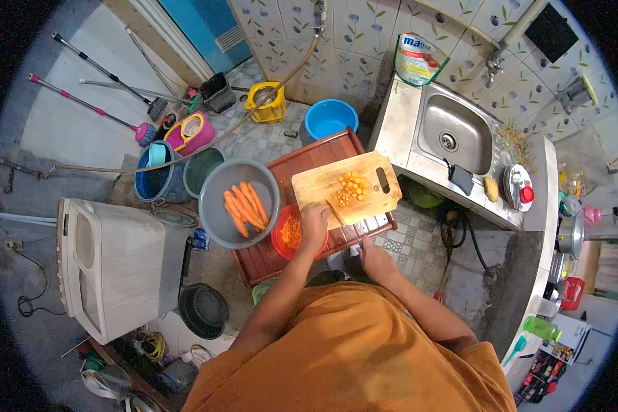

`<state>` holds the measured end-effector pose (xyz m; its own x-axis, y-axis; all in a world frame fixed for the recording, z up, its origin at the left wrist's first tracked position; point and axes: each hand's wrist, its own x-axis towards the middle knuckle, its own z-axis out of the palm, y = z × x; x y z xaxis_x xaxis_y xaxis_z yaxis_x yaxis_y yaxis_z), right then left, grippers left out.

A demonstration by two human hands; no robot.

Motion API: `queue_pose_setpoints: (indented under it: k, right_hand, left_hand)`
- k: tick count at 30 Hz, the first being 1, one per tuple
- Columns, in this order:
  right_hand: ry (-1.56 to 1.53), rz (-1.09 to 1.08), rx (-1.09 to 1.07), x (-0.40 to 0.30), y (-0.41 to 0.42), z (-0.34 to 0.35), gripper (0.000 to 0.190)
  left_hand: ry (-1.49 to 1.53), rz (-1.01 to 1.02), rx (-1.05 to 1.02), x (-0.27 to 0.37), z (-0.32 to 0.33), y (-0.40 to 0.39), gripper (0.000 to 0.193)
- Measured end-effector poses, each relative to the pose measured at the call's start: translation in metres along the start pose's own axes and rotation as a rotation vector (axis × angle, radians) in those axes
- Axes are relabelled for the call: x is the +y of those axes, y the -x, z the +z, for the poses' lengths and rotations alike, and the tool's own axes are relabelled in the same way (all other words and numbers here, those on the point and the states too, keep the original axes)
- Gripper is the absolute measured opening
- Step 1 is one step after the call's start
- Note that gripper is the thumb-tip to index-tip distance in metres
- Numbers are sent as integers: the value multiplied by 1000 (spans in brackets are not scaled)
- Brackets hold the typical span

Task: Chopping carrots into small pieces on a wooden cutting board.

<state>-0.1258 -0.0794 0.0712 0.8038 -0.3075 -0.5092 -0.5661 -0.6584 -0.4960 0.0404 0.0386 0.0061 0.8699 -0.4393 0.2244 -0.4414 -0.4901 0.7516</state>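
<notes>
My right hand (377,261) grips the handle of a kitchen knife (336,212), whose blade slants across the near edge of a wooden cutting board (314,183). My left hand (315,222) is at the board's near left edge, its fingertips close to the blade; whether they hold anything is hidden. On the board are cut carrot pieces (354,186), with finer bits toward the knife. Partly behind my left hand stands a red bowl (279,246) of chopped carrot (291,233). Left of it, a grey basin (211,177) holds several whole carrots (246,206).
The board rests on a reddish-brown wooden table (309,159). A steel sink (456,129) on a counter is at right, with stacked plates (515,185). A blue basin (331,119) stands beyond the table. Left are water buckets (152,177), a hose (232,131) and a washing machine (129,257).
</notes>
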Motion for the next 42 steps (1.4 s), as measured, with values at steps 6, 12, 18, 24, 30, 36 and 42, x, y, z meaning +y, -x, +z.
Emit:
queue_pose_setpoints:
  k: [6,12,18,24,30,36,42]
  right_hand:
    - [73,-19,23,18,-6,18,20]
    - [210,18,24,12,-11,30,16]
    - [126,44,100,9,-11,22,28]
    - [-7,9,145,8,-7,13,31]
    - [3,-42,175,-1,2,13,30]
    - [-14,-45,146,-11,8,6,31]
    - [1,-28,111,-11,4,5,31]
  left_hand:
    - [-13,3,-21,-1,-1,-1,7]
    - [-24,-13,-21,-1,0,1,8]
    - [14,11,12,-9,5,4,10]
    - [-4,26,27,-12,5,5,11]
    - [15,-10,6,-9,3,5,10]
    - [73,-100,14,-2,2,5,10]
    - [64,-103,13,-5,4,4,10]
